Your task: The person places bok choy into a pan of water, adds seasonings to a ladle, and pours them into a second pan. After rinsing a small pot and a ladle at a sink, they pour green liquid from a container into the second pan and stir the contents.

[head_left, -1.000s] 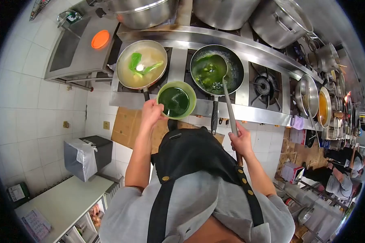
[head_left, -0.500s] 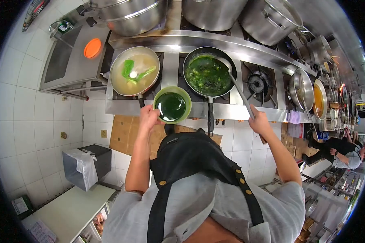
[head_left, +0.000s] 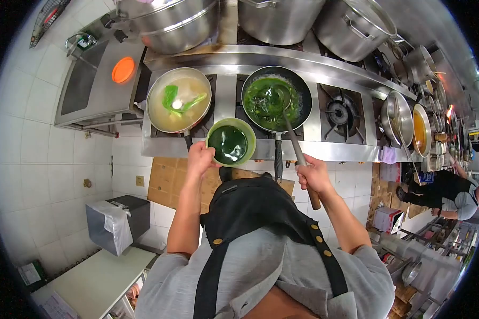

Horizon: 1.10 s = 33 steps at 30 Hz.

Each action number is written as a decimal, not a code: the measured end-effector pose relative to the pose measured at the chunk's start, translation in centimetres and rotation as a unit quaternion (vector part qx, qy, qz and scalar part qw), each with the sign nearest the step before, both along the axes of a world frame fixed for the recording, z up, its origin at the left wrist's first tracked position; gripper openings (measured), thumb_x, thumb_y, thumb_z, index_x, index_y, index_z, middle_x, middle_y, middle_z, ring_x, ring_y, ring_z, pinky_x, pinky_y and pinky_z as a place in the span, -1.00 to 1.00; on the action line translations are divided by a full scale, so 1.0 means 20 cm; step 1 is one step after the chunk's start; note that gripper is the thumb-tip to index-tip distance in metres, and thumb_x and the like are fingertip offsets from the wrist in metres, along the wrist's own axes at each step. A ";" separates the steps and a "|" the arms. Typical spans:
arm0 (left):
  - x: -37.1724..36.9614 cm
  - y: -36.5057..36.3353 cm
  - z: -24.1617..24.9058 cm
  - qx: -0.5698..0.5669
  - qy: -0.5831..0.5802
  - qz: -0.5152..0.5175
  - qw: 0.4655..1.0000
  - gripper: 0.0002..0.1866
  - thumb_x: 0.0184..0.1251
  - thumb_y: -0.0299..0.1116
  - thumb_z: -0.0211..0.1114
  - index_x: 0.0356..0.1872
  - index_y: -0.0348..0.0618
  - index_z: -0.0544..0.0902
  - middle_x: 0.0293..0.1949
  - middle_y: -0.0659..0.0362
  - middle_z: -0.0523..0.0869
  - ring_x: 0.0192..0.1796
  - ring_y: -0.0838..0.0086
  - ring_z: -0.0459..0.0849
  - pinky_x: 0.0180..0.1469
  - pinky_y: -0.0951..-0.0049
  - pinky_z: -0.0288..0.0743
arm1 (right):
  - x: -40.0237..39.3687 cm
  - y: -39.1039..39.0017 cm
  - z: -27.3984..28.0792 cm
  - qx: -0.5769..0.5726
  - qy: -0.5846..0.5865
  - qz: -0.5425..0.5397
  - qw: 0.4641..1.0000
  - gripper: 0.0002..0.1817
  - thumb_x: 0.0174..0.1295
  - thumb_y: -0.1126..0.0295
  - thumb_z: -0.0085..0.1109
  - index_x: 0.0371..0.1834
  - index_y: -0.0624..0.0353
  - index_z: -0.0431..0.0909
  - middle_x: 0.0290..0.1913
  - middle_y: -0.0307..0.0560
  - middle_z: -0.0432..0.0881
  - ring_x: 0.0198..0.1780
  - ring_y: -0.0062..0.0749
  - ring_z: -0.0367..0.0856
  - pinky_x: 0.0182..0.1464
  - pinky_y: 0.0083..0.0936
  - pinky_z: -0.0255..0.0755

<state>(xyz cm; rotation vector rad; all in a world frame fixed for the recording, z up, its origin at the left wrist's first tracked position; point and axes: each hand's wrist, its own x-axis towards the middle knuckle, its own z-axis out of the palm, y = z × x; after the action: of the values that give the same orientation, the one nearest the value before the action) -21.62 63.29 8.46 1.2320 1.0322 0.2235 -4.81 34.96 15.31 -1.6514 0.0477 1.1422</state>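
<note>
My left hand (head_left: 200, 159) is closed on the rim of a green bowl (head_left: 253, 142), which holds dark green liquid. My right hand (head_left: 315, 174) grips the handle of a long ladle (head_left: 296, 144). The ladle's head lies in the green soup inside a black frying pan (head_left: 307, 101) on the stove. Just beyond the bowl, to the left, a second pan (head_left: 153, 114) holds cloudy broth with a leafy green vegetable (head_left: 171, 97) and a small white piece in it. Both pan handles point toward me.
Several large steel pots (head_left: 282, 24) stand along the back ledge. An unlit burner (head_left: 339, 111) is right of the pans, then steel bowls (head_left: 397, 119). An orange lid (head_left: 123, 70) lies on the left counter. Another person (head_left: 447, 194) stands far right.
My right hand has moved left and nearer to me. The ladle's handle has swung left, and its head has shifted within the soup. The bowl stays in my left hand.
</note>
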 end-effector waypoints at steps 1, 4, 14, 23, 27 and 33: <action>0.01 0.01 0.00 0.002 -0.001 -0.004 1.000 -0.94 0.01 -0.56 0.08 -0.46 -0.33 0.46 -0.49 0.07 0.57 -0.51 0.30 0.63 -0.57 0.32 0.64 | 0.01 0.00 -0.01 -0.035 -0.086 0.040 0.995 -0.73 0.16 0.49 0.08 -0.06 0.29 0.44 -0.63 -0.28 0.37 -0.66 -0.63 0.37 -0.67 -0.56 0.27; 0.02 0.01 0.01 0.006 -0.004 -0.014 1.000 -0.94 0.01 -0.57 0.07 -0.46 -0.33 0.46 -0.49 0.08 0.55 -0.50 0.30 0.63 -0.56 0.29 0.64 | 0.12 -0.09 -0.11 -0.097 -0.348 0.120 0.925 -0.44 0.07 0.53 0.08 0.22 0.31 0.32 -0.63 -0.02 0.49 -0.61 -0.22 0.52 -0.52 -0.28 0.44; 0.04 0.00 0.08 -0.016 -0.022 -0.019 0.999 -0.96 0.02 -0.58 0.04 -0.50 -0.35 0.44 -0.51 0.09 0.52 -0.53 0.33 0.62 -0.54 0.29 0.66 | 0.29 -0.20 -0.29 -0.106 -0.464 0.187 0.860 -0.35 0.03 0.54 0.07 0.30 0.24 0.26 -0.56 0.10 0.51 -0.55 -0.17 0.56 -0.48 -0.24 0.45; 0.02 -0.01 0.08 -0.021 -0.022 -0.007 1.000 -0.93 0.02 -0.57 0.05 -0.46 -0.36 0.48 -0.49 0.08 0.56 -0.51 0.34 0.64 -0.56 0.37 0.63 | -0.04 -0.03 -0.18 0.063 -0.028 -0.003 0.998 -0.38 0.14 0.59 0.06 0.34 0.30 0.18 -0.64 -0.27 0.35 -0.70 -0.60 0.30 -0.71 -0.60 0.25; 0.02 0.01 0.05 0.002 0.008 -0.027 1.000 -0.96 0.04 -0.57 0.05 -0.50 -0.33 0.46 -0.51 0.10 0.55 -0.56 0.37 0.61 -0.58 0.39 0.61 | 0.05 -0.05 -0.15 -0.131 -0.434 0.170 0.875 -0.38 0.03 0.49 0.16 0.25 0.32 0.31 -0.43 0.20 0.63 -0.43 0.02 0.62 -0.32 -0.24 0.52; 0.03 -0.01 0.06 -0.011 -0.008 -0.035 0.999 -0.97 0.04 -0.58 0.05 -0.54 -0.29 0.43 -0.53 0.12 0.53 -0.58 0.40 0.59 -0.56 0.36 0.63 | 0.42 -0.17 -0.21 -0.255 -0.617 0.325 0.670 -0.25 -0.03 0.52 0.10 0.36 0.16 0.16 -0.41 0.17 0.57 -0.38 0.04 0.59 -0.30 -0.15 0.52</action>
<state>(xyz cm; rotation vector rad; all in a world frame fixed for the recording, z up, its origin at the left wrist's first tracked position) -20.98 63.19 9.67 1.2425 0.9741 0.1672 3.50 31.55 11.02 -2.7728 -1.2896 0.1932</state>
